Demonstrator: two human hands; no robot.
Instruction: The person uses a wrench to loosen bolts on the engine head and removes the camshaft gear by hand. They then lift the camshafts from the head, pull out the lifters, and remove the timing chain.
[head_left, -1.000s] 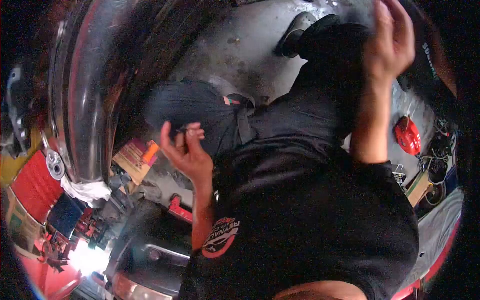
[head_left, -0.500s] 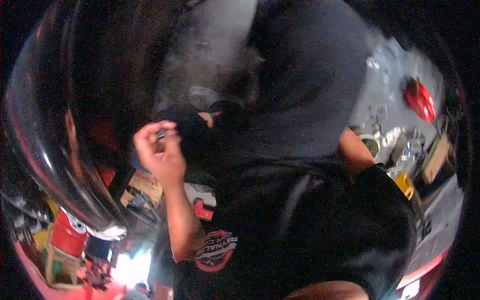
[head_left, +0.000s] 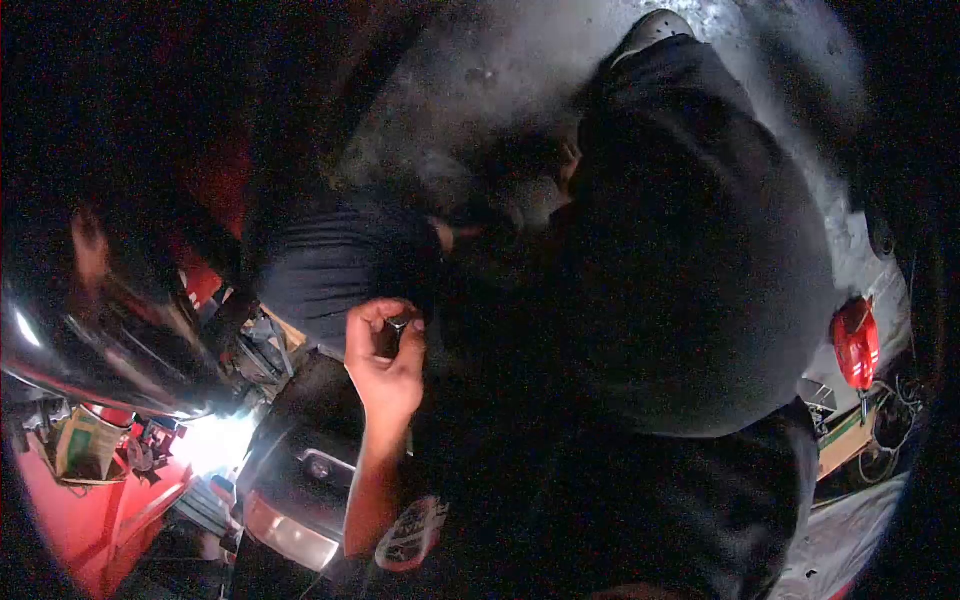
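My left hand (head_left: 385,375) is raised at the middle left, its thumb and fingers curled together in a pinch. Between the fingertips sits a small shiny metal piece (head_left: 398,324), too small to name. Just beyond that hand is dark ribbed clothing (head_left: 335,265) of a crouching person, with part of a hand (head_left: 445,236) showing. Large dark clothing (head_left: 710,240) fills the centre and right, and another hand (head_left: 570,165) shows dimly at its left edge. My right hand does not appear.
A glossy dark panel (head_left: 110,340) curves along the left. Below it glares a bright lamp (head_left: 215,445), near a box (head_left: 90,447) on a red surface (head_left: 85,530). A red shiny object (head_left: 856,345) and a cardboard box (head_left: 848,447) are at the right. A light-coloured shoe (head_left: 662,28) shows at the top.
The view has swung, and my left hand appears lower and further right, still pinching the small piece. My right forearm, visible before at the right, has gone out of sight.
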